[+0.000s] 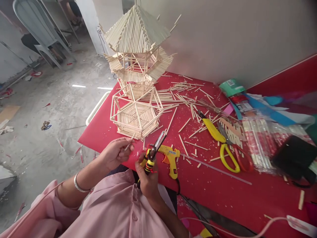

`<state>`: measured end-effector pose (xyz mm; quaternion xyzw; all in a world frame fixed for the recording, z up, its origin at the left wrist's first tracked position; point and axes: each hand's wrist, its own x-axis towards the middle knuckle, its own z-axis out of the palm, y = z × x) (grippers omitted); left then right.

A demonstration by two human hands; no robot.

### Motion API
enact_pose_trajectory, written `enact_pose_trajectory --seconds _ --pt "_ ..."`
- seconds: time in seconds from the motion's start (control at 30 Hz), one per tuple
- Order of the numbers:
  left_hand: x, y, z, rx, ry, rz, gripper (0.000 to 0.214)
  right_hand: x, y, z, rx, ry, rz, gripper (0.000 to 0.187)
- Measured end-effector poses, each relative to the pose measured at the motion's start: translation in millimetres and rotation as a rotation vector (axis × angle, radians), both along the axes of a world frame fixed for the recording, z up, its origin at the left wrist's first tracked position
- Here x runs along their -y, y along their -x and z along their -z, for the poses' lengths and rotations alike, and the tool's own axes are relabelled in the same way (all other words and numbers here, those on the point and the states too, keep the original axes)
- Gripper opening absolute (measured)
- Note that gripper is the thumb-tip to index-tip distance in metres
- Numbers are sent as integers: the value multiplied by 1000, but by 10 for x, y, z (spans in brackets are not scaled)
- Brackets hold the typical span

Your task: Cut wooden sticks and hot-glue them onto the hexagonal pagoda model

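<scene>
My left hand (116, 152) pinches a thin wooden stick (129, 144) between thumb and fingers, near the front edge of the red table. In my right hand (149, 180) is a pair of cutters (153, 155) with yellow-and-black handles, its metal jaws pointing up and away from me. Just beyond both hands stands a hexagonal stick frame (136, 120) with a patterned stick floor. A yellow glue gun (170, 155) lies to the right of the cutters, partly behind them. Further back rises a pagoda-like stick model (135, 36) with a pointed roof.
Loose sticks (183, 94) are strewn over the red table (218, 198). To the right lie a yellow utility knife (211, 129), scissors (230, 158), a clear glue stick (223, 172), plastic-wrapped stick packs (262, 142) and a black object (294, 158). A grey chair (39, 26) stands far left.
</scene>
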<state>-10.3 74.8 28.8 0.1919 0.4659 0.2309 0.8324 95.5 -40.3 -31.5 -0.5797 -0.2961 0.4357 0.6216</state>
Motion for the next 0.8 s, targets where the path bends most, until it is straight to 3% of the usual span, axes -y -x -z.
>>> enact_pose_trajectory --seconds 0.2,0.5,0.8 --pt "-26 -12 0 29 77 25 18 13 13 26 -47 24 -6 35" --pt "-51 -19 -13 15 130 69 31 10 9 29 -84 37 3 41" --pt "-57 -38 -1 12 117 21 23 25 22 74 -105 49 11 47"
